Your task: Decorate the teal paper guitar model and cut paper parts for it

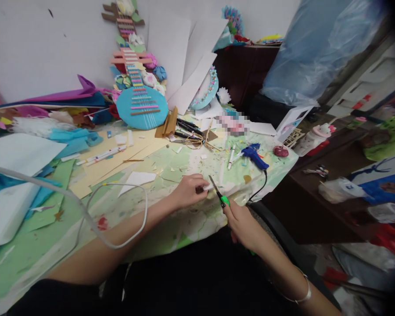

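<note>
Near the front edge of the table, my left hand [191, 192] is closed, pinching a small white piece [210, 186] that looks like foam or card. My right hand [245, 221] is wrapped round a green-and-black utility knife [224, 200]. Its blade points up and away from me, right beside the white piece; whether they touch, I cannot tell. Part of the knife's handle is hidden by my fingers. A larger white sheet scrap [138, 181] lies left of my left hand.
A blue glue gun [255, 156] with a black cord lies right, beside a white marker [231, 157]. Behind are several dark pens [189, 126] and a blue paper lute-shaped craft [142, 109]. A grey cable [146, 210] loops over my left forearm.
</note>
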Demonstrator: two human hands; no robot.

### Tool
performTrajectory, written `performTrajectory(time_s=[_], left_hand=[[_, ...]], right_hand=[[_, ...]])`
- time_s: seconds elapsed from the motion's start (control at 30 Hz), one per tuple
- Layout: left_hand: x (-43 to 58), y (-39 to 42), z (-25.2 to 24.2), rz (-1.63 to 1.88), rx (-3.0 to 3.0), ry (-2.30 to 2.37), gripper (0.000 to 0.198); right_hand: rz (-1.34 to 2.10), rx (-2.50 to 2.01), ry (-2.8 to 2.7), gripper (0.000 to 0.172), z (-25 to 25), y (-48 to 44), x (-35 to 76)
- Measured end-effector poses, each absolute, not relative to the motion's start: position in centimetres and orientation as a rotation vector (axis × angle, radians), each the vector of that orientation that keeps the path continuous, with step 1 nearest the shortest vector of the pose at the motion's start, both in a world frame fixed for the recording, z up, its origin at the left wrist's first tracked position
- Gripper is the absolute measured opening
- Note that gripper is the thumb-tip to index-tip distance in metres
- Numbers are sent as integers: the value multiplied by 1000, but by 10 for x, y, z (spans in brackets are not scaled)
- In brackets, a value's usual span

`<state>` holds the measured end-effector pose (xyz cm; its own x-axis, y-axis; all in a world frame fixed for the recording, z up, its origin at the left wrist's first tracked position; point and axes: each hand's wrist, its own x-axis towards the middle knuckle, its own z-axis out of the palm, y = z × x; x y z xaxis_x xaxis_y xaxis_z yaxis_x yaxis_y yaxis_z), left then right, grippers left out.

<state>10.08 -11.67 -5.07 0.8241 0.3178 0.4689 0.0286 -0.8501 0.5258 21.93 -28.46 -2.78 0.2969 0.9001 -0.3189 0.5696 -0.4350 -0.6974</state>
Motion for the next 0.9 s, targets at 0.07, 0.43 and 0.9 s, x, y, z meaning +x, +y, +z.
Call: performTrajectory(time_s=[0.07, 0.43, 0.9], left_hand=[[101, -116, -50, 743, 2491, 262, 15], [101, -115, -50, 699, 2470, 265, 14], [101, -117, -49, 698, 2487, 280, 16]], right_hand=[[1003, -2102, -1291, 31, -28, -284, 220], [937, -2176, -1397, 35, -25, -280, 221], [914, -2247, -1430, 31, -25, -272, 221]])
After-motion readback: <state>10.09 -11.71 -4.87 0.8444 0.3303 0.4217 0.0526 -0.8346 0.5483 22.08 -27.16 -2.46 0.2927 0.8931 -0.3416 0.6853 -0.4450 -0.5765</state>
